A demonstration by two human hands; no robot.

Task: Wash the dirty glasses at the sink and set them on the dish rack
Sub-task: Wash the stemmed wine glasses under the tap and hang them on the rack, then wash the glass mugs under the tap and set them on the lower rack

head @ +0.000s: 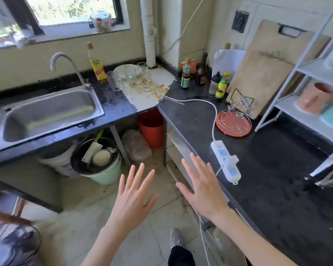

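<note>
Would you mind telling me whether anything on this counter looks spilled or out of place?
Yes: orange-brown sauce is smeared across the white counter section around the dirty glasses, and a power strip lies loose on the dark counter.

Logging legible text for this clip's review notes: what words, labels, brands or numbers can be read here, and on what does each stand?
No text can be read in this view.
Yellow-labelled bottle behind the sink: a round emblem and red marks, too blurred to read.
Sauce bottles at the corner: coloured labels, print too small.
Jar on the window sill: label blurred.
Power strip: no markings legible.
</note>
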